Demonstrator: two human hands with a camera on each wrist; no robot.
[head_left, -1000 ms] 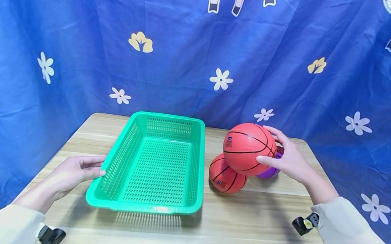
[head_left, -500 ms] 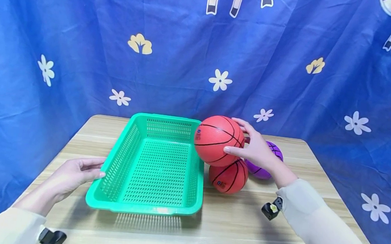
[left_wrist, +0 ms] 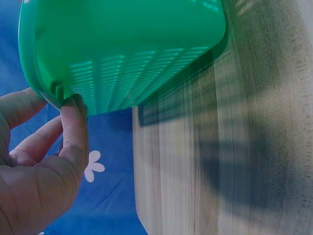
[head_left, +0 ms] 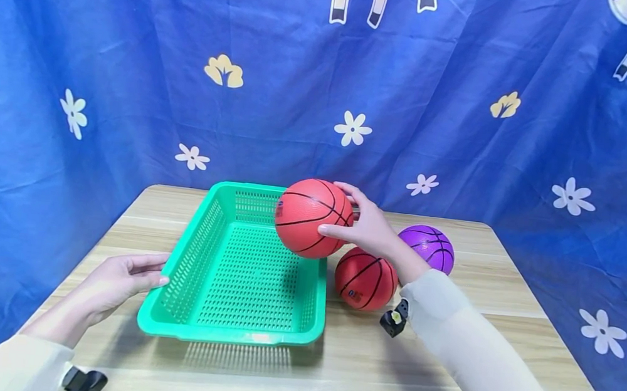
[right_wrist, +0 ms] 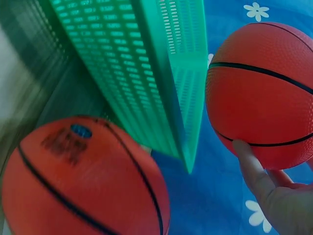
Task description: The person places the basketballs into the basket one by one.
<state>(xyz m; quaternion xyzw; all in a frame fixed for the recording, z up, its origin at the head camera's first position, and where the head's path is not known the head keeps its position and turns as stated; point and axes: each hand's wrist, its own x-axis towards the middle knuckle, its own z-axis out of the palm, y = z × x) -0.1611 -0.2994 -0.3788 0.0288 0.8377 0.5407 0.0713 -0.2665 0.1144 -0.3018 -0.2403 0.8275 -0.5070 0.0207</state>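
Note:
My right hand (head_left: pixel 370 226) grips an orange-red toy basketball (head_left: pixel 311 217) from its right side, thumb in front and fingers behind. That ball hangs over the right back part of a green plastic basket (head_left: pixel 314 331), higher than its rim. In the right wrist view the thumb presses the held ball (right_wrist: pixel 259 98), well apart from the basket wall (right_wrist: pixel 112 54). At the basket's left rim my left hand (head_left: pixel 118 280) pinches the edge; the left wrist view shows thumb and fingers (left_wrist: pixel 73 122) on the rim (left_wrist: pixel 29 54).
A second orange-red basketball (head_left: pixel 364 282) rests on the wooden table (head_left: pixel 375 378) just right of the basket. Behind it to the right sits a purple basketball (head_left: pixel 430 247), partly covered by the right arm. A blue patterned curtain (head_left: pixel 274 135) hangs behind the table.
My right hand has carried the basketball leftward, from above the other balls to over the basket. More of the purple ball shows, and it has shifted slightly. The left hand stays on the rim.

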